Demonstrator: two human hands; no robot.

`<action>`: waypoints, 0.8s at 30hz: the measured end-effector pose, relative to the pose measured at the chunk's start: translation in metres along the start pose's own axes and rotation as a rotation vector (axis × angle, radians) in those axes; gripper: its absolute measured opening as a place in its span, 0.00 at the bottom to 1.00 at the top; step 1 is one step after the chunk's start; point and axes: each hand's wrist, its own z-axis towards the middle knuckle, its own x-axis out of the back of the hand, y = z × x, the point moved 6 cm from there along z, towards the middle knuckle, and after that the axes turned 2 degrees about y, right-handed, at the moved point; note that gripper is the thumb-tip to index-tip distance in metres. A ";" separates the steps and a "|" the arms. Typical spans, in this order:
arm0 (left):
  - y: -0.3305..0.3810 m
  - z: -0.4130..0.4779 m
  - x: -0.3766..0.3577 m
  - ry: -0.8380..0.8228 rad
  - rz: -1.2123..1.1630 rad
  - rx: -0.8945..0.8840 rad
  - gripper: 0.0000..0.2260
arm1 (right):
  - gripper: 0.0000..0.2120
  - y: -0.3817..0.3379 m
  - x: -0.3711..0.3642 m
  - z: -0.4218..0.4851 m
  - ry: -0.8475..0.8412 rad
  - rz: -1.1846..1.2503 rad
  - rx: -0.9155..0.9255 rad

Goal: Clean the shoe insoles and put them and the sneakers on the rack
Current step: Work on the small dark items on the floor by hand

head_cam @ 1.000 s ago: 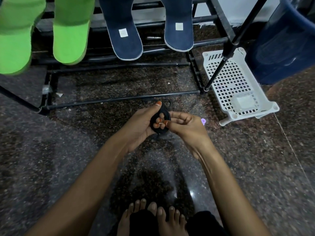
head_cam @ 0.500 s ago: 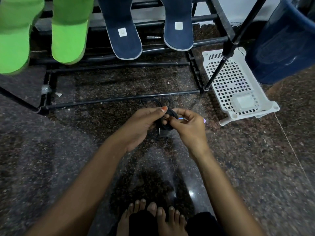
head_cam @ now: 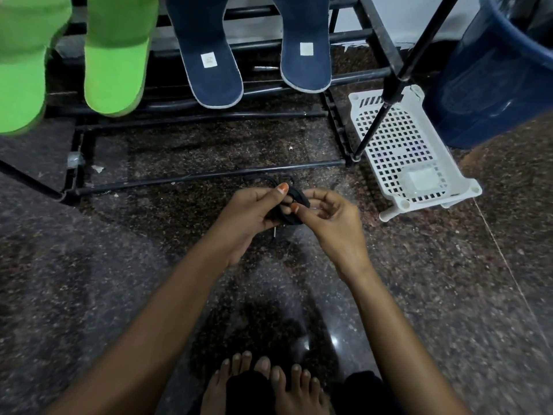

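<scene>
Above the bare feet [head_cam: 287, 384], the left hand [head_cam: 248, 217] and right hand [head_cam: 332, 223] pinch a coiled black shoelace [head_cam: 296, 198] between curled fingers. Beyond, on the rack [head_cam: 209, 176], lean two green insoles [head_cam: 116, 61] and, right of them, two navy insoles [head_cam: 215, 70].

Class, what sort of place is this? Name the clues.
Probably a home entryway or utility corner: a shoe rack holding insoles, a bucket beside it, and a polished stone floor.

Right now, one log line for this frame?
left hand: holds black cord | right hand: pinches cord | green insoles: on rack | navy insoles: on rack
</scene>
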 end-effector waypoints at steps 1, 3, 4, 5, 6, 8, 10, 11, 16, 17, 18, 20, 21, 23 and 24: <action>0.000 0.000 -0.001 -0.005 0.015 -0.007 0.13 | 0.08 0.000 0.002 0.001 0.008 -0.034 0.007; 0.001 0.000 -0.006 -0.013 0.047 -0.026 0.13 | 0.05 -0.002 0.008 0.002 0.046 -0.137 0.024; 0.002 0.000 -0.008 -0.012 0.059 -0.038 0.12 | 0.05 -0.002 0.011 0.002 0.073 -0.185 0.036; 0.003 0.000 -0.011 -0.015 0.070 -0.053 0.12 | 0.05 -0.003 0.016 0.002 0.103 -0.223 0.045; 0.005 0.001 -0.013 -0.017 0.080 -0.067 0.12 | 0.05 -0.003 0.021 0.003 0.131 -0.256 0.050; 0.007 0.001 -0.019 -0.021 0.104 -0.088 0.13 | 0.05 -0.003 0.032 0.004 0.175 -0.298 0.034; 0.010 0.002 -0.025 -0.023 0.125 -0.099 0.13 | 0.06 -0.001 0.040 0.007 0.187 -0.258 -0.015; 0.011 0.002 -0.028 -0.024 0.133 -0.102 0.13 | 0.06 0.001 0.043 0.008 0.189 -0.228 -0.037; 0.007 0.009 -0.051 -0.028 0.165 -0.070 0.12 | 0.05 0.001 0.066 0.013 0.214 -0.114 -0.098; 0.006 0.011 -0.055 -0.024 0.163 -0.060 0.10 | 0.04 0.001 0.073 0.015 0.233 -0.092 -0.102; 0.006 0.013 -0.058 -0.010 0.151 -0.047 0.09 | 0.05 0.001 0.081 0.017 0.263 -0.085 -0.101; 0.006 0.017 -0.062 0.027 0.101 -0.028 0.06 | 0.06 0.000 0.103 0.025 0.357 -0.114 -0.100; 0.006 0.018 -0.063 0.039 0.073 -0.024 0.06 | 0.07 -0.001 0.115 0.031 0.404 -0.134 -0.098; 0.004 0.021 -0.067 0.039 0.048 -0.016 0.06 | 0.08 -0.002 0.138 0.046 0.481 -0.170 -0.097; 0.002 0.021 -0.068 0.037 0.042 -0.010 0.06 | 0.09 -0.002 0.148 0.054 0.509 -0.187 -0.099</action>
